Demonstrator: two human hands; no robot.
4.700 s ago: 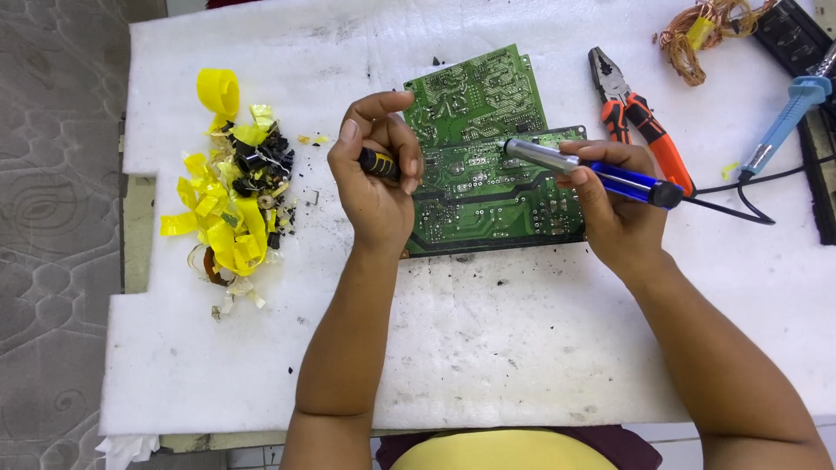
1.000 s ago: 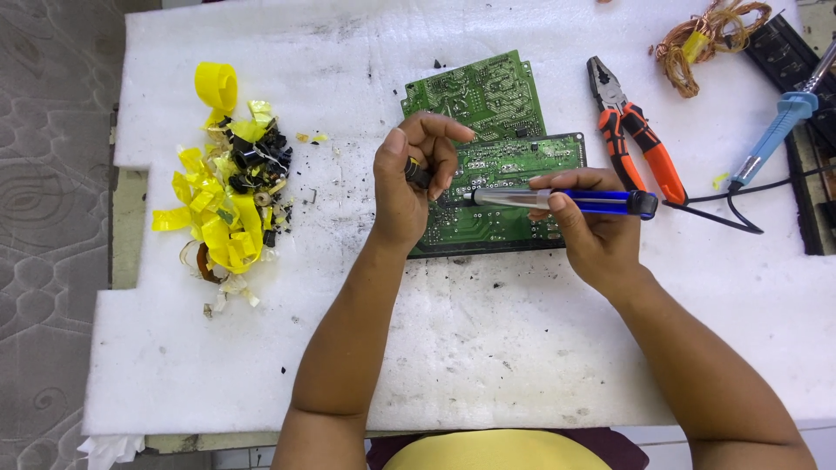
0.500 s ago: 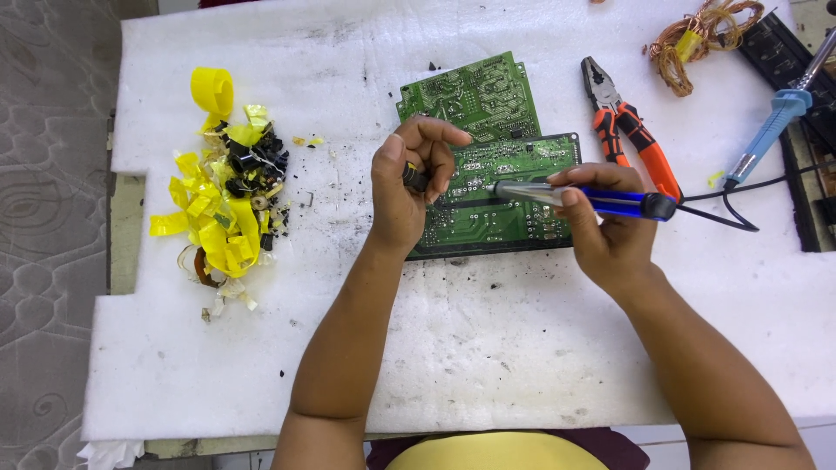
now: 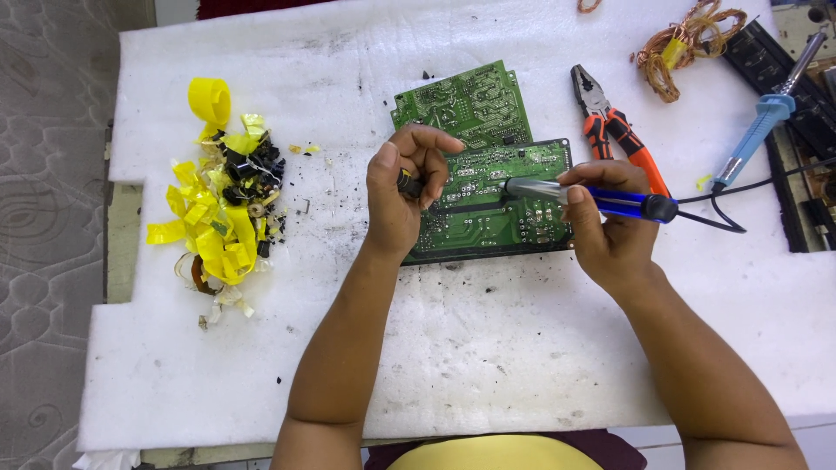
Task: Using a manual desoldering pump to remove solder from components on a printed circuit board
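Green circuit board [image 4: 488,204] under both hands; left hand [image 4: 402,196] pinches small dark part [image 4: 407,183], right hand [image 4: 610,231] grips blue soldering iron [image 4: 601,198].

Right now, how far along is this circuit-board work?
Done: a heap of yellow tape scraps and black parts lies apart on the white foam pad. In hand: the left hand pinches a small dark part, the right hand holds a blue soldering iron over the lower board. The upper board lies untouched.
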